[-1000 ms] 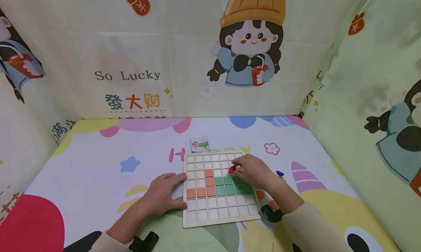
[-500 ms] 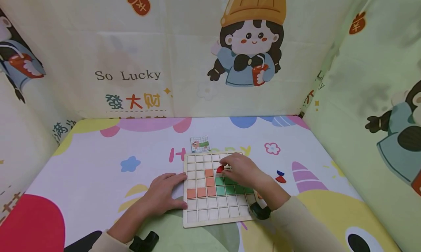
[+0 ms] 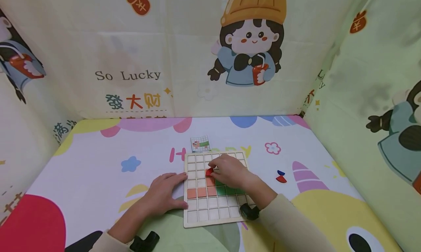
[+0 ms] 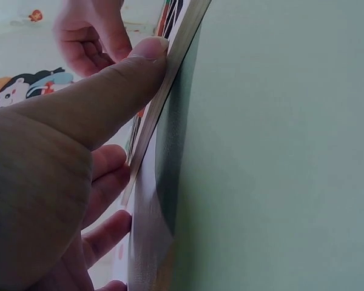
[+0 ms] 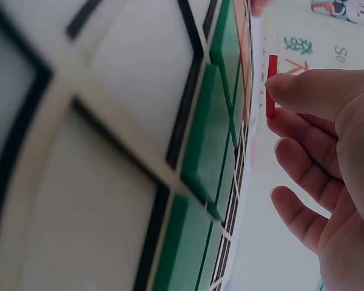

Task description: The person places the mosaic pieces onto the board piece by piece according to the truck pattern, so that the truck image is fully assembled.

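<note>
A wooden grid board (image 3: 210,224) lies on the table, its squares partly filled with orange tiles (image 3: 201,192) and green tiles (image 3: 230,190). My left hand (image 3: 164,194) rests against the board's left edge, fingers spread; in the left wrist view its thumb (image 4: 118,85) touches the rim. Over the board, my right hand (image 3: 231,170) pinches a small red tile (image 3: 209,172) between thumb and fingers. The right wrist view shows that red tile edge-on (image 5: 272,65), apart from the board. The hand hides part of the grid and some green tiles.
A small pattern card (image 3: 200,143) lies just beyond the board's far edge. To the right are a loose red piece (image 3: 281,179) and a blue piece (image 3: 280,172). A printed cloth wall (image 3: 184,61) stands behind the table.
My right hand has moved left across the board with the red tile, from above the green tiles to the upper orange tile. The left hand has stayed put.
</note>
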`<move>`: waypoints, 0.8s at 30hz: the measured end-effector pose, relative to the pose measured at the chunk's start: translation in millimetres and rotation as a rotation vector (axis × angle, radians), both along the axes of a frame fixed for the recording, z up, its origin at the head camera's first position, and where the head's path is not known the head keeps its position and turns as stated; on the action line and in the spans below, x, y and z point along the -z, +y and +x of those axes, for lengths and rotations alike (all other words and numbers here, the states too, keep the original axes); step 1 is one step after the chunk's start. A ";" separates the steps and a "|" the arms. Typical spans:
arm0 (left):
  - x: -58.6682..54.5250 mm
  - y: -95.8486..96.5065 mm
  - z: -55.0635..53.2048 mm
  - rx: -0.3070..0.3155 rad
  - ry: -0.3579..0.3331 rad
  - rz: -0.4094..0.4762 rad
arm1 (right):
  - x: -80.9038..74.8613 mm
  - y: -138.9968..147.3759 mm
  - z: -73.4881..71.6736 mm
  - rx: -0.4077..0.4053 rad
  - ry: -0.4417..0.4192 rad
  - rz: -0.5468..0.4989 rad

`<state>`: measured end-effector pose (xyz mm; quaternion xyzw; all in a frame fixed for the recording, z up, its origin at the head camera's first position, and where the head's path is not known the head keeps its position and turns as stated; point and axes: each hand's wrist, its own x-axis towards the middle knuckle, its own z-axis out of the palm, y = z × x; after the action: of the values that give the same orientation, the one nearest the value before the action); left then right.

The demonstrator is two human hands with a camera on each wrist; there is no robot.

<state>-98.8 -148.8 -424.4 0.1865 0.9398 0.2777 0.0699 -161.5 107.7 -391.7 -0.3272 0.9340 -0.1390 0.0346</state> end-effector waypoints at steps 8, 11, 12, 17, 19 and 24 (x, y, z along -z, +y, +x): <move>0.5 -0.4 -0.6 -0.002 0.004 -0.003 | 0.6 -17.1 -2.3 0.009 -0.009 0.050; 0.9 -1.0 -0.5 0.001 0.010 -0.001 | 0.4 -23.2 -3.1 0.016 -0.033 0.066; 1.0 -1.1 -0.5 0.003 0.012 0.001 | 0.2 -24.8 -3.2 0.017 -0.037 0.074; 0.9 -1.2 -0.3 0.004 0.013 0.004 | -0.2 -29.2 -3.7 0.020 -0.044 0.098; 1.0 -1.1 -0.4 0.004 0.011 0.004 | -0.5 -29.9 -3.5 0.021 -0.049 0.102; 1.9 -1.4 -0.4 0.004 0.013 -0.002 | -0.1 -32.2 -3.5 0.015 -0.054 0.108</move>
<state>-99.2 -150.2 -426.3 0.1902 0.9401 0.2755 0.0644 -165.0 75.5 -391.6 -0.3141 0.9413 -0.0976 0.0764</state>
